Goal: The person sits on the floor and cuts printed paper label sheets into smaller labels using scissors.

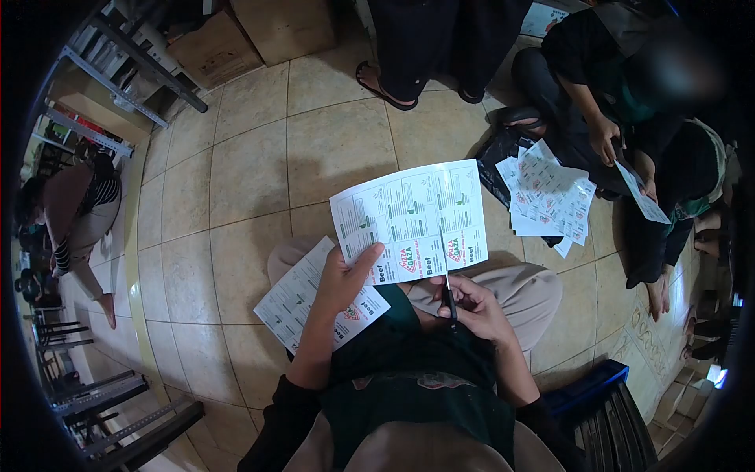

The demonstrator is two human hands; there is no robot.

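Note:
My left hand point(350, 275) pinches the lower left edge of a printed label sheet point(409, 208), marked "Pizza Gaza" and "Beef". In my right hand point(476, 308) is a pair of scissors point(448, 295) with dark handles. Its blades reach up into the sheet from the bottom edge, between two printed columns. Whether the blades are apart is hard to make out. Another printed sheet point(287, 311) of the same kind lies across my left leg, partly hidden behind my left forearm.
A pile of printed sheets point(546, 189) rests on a black plastic bag point(491, 161) at the right. Beside it a seated person holds a paper point(641, 193). Another person's sandalled foot point(385, 86) stands ahead. A blue-black crate point(598, 401) is at lower right, metal shelving point(110, 90) at left.

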